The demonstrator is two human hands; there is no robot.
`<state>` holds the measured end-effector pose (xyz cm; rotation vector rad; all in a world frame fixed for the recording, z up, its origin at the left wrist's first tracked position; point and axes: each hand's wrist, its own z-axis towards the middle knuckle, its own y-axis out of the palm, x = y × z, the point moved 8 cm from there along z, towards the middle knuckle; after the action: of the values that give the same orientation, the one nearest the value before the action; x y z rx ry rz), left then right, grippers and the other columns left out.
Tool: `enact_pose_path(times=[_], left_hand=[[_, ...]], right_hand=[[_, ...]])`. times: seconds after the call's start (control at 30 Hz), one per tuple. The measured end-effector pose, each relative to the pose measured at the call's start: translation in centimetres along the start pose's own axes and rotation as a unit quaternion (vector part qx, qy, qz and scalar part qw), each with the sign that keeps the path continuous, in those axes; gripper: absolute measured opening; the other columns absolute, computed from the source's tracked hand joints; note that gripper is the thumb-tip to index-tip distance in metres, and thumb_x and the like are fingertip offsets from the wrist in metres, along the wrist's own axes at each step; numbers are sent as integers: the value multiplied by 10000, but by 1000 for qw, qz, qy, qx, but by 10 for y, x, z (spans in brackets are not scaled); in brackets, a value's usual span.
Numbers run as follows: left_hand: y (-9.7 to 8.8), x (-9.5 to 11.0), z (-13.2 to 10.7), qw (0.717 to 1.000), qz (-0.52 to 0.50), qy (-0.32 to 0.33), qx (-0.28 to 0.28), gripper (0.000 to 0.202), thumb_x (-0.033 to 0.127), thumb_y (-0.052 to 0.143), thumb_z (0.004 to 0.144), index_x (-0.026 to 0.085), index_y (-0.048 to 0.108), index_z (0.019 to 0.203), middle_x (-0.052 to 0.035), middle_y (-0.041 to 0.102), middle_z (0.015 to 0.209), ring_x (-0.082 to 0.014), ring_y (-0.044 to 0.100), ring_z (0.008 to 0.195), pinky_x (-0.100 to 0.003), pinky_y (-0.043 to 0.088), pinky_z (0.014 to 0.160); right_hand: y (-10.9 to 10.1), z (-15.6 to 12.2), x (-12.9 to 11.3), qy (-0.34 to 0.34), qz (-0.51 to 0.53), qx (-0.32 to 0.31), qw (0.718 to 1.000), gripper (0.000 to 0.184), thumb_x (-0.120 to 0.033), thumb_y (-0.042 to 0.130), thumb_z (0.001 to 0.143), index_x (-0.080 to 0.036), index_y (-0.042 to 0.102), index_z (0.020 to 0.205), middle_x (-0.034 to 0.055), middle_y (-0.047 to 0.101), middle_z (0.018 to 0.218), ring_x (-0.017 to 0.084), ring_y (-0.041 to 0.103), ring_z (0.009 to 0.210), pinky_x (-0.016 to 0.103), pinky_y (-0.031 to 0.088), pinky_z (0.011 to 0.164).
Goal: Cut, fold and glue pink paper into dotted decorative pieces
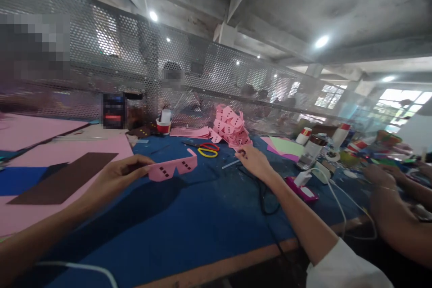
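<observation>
My left hand (133, 168) pinches one end of a pair of pink toy glasses (170, 169), cut from a flat sheet and marked with small dark squares. The glasses are held just above the blue tabletop (162, 243). Farther right, my right hand (254, 160) reaches forward with its fingers curled, in front of a heap of similar pink glasses (229, 123). What those fingers hold, if anything, I cannot make out. A thin pale stick (231, 164) lies beside them, and a black cable (265, 195) runs below. Between my hands rest scissors (208, 149) with red and yellow handles.
Pink sheets (114, 146) and a dark brown piece (64, 180) cover the left side. A paper cup (164, 125) stands by the mesh partition (202, 76). To the right are coloured sheets (286, 146), a magenta power strip (302, 189), a clear jar (312, 150) and another person's arm (391, 207).
</observation>
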<state>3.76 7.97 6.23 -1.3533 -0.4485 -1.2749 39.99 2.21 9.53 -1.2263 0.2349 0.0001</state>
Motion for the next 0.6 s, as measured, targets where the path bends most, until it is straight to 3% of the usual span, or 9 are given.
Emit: enact_pose_path(times=[0.1,0.23,0.4,0.6], left_hand=[[-1,14,0,998,-16,55,8,339,473,599,854,175,694,986,-36,707,983,-219,607,929,-276,452,821],[-2,21,0,995,-31,96,6,288,435,606,873,186,681,997,-66,689,1076,-231,606,1009,-311,467,860],[-2,21,2,993,-41,114,0,266,423,602,883,193,675,995,-73,679,1074,-232,617,1019,-342,489,885],[3,27,-2,988,22,150,11,221,385,590,892,213,691,986,-66,678,1093,-237,606,1077,-352,488,925]], right_hand=[[-1,4,-54,-92,106,-24,990,290,-377,449,977,-257,624,1175,23,700,1086,151,652,940,266,469,833],[5,7,-103,-148,402,-25,903,299,-328,446,967,-224,604,1199,46,706,1059,154,676,867,311,491,843],[29,2,-122,-109,560,-83,817,318,-421,503,935,-258,623,1181,42,710,1085,186,672,945,338,494,847],[46,-5,-117,-28,679,-104,726,370,-457,647,848,-229,622,1138,53,723,1026,184,657,936,321,491,834]])
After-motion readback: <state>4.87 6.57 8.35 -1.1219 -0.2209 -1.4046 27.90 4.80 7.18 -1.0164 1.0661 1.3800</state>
